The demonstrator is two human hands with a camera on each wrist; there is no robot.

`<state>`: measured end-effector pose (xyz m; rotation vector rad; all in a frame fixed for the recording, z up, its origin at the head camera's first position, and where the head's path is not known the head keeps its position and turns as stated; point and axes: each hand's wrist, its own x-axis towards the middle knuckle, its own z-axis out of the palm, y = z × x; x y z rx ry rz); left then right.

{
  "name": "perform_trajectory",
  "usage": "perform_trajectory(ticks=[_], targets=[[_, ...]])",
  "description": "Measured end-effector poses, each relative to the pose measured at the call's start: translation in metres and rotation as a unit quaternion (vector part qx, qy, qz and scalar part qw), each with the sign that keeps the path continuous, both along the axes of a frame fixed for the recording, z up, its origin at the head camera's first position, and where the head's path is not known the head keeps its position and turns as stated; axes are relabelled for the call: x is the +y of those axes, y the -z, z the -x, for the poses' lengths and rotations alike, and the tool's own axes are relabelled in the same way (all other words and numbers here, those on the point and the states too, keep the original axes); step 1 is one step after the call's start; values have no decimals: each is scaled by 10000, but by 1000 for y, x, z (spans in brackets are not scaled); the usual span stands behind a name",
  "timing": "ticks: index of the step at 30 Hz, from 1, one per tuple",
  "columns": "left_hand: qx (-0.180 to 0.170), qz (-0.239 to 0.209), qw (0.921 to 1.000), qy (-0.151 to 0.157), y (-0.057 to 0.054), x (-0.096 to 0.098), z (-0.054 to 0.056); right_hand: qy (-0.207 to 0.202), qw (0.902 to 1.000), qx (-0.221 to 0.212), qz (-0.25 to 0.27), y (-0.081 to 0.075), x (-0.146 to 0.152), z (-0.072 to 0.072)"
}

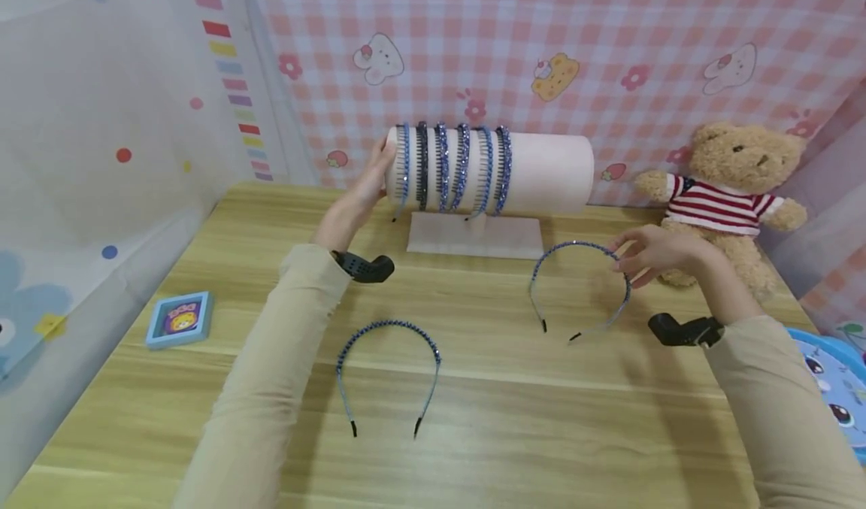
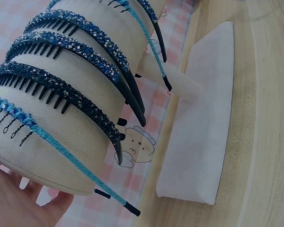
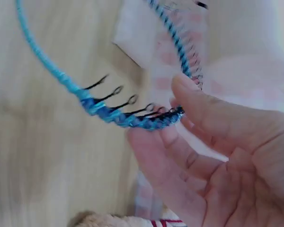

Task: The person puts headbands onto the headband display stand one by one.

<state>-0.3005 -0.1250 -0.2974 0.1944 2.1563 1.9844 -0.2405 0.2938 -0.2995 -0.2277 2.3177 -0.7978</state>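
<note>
My left hand point(image 1: 373, 172) holds the left end of a pale cylindrical headband stand point(image 1: 551, 171); its fingers point(image 2: 31, 189) are at the end's rim and partly hidden behind it. Several blue and dark beaded headbands point(image 2: 75, 52) sit side by side around the cylinder, with combs of small teeth. Raised over the table, right of the stand's base point(image 1: 473, 236), a thin blue headband point(image 3: 104, 113) with looped wire teeth is pinched between the thumb and fingers of my right hand point(image 1: 659, 256). Its black-tipped ends point down toward me.
Another thin blue headband point(image 1: 389, 324) lies on the wooden table point(image 1: 514, 434) in front. A light-blue framed box point(image 1: 179, 319) is at the left, and a teddy bear point(image 1: 720, 193) in a striped shirt sits at the back right. A blue round tray point(image 1: 835, 389) shows at the right edge.
</note>
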Motion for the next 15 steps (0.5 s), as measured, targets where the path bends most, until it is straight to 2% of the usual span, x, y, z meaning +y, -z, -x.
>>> perform_trajectory(ticks=[5, 9, 11, 15], targets=[[0, 16, 10000, -37, -2, 0, -1, 915, 9950, 279, 270, -14, 11, 4], [12, 16, 10000, -54, -2, 0, 0, 1680, 9812, 679, 666, -22, 5, 5], [22, 5, 10000, -37, -2, -1, 0, 1917, 9730, 1008, 801, -24, -1, 6], [-20, 24, 10000, 15, -1, 0, 0, 2117, 9577, 1805, 731, -26, -13, 5]])
